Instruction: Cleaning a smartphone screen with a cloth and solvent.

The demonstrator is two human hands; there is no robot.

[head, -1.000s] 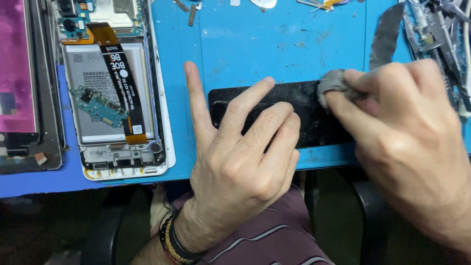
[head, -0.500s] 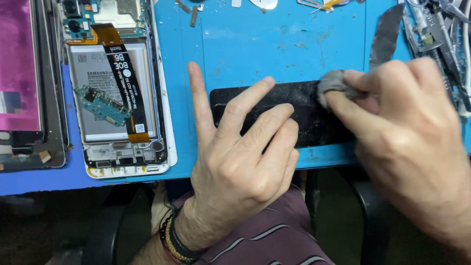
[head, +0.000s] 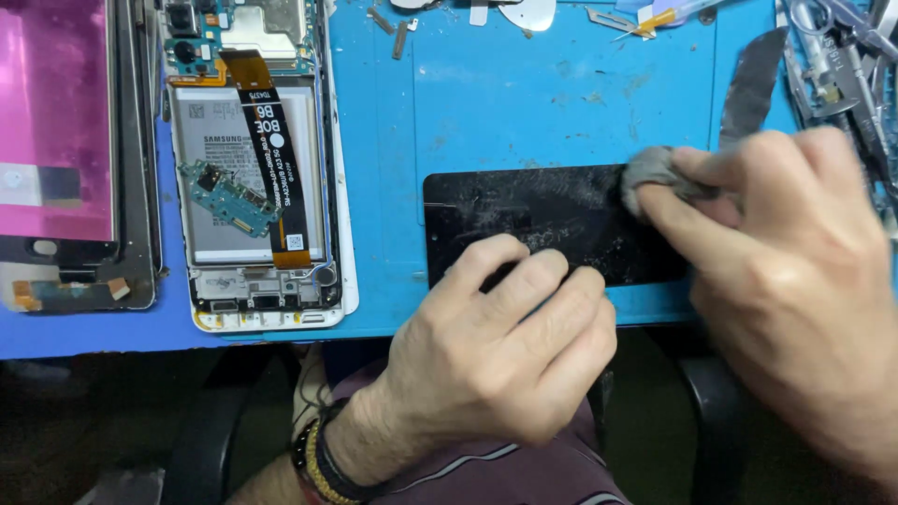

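Black glass panel point(head: 552, 220) under left hand point(head: 510, 351), grey cloth point(head: 655, 173) in right hand point(head: 795, 271)

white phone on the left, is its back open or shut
Open: the white phone lies with no back cover, its battery, flex cable and circuit board exposed.

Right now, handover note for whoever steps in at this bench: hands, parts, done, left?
Left hand: curled fingers press the black panel flat on the blue mat.
Right hand: grip shut on a grey wad, rubbing the panel's upper right corner.
Opened phone lies left of the panel, a screen at far left, tools at top right.
Done: little to tell; the panel shows pale smears nearly all over.
Left: wiping the smeared glass.
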